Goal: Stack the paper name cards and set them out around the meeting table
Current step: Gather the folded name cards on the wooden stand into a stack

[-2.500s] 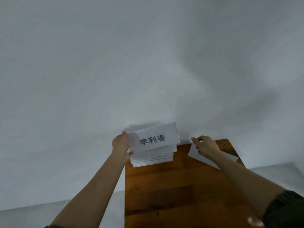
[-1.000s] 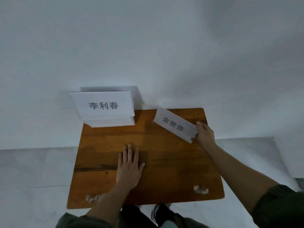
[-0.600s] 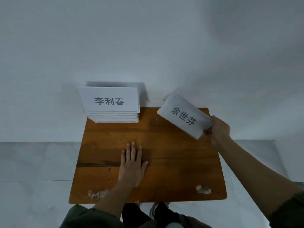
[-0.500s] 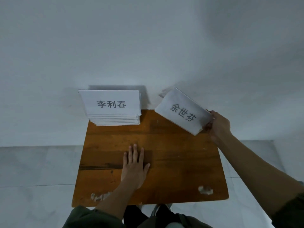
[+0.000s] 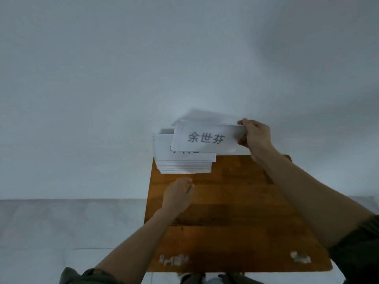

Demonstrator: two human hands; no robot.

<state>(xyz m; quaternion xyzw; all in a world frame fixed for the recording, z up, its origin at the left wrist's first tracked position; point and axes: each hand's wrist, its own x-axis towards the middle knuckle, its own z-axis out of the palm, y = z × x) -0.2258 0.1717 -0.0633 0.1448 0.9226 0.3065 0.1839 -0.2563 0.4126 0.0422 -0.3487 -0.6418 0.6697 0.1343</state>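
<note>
A stack of white paper name cards [image 5: 184, 163] sits at the far left corner of a small wooden table [image 5: 235, 222], against the wall. My right hand [image 5: 254, 137] grips the right end of one white name card [image 5: 207, 139] with dark printed characters and holds it in the air just above the stack, covering most of the top card's print. My left hand [image 5: 178, 196] rests on the table in front of the stack with the fingers curled in, holding nothing.
A plain white wall [image 5: 164, 58] rises directly behind the table. Pale grey floor tiles [image 5: 61, 232] lie to the left. The table's near edge carries two chipped white patches [image 5: 300, 257]. My shoes [image 5: 192, 278] show under the near edge.
My right hand has carried the single card from the table's right side leftward to above the stack. My left hand has gone from flat and spread on the table to curled, nearer the stack.
</note>
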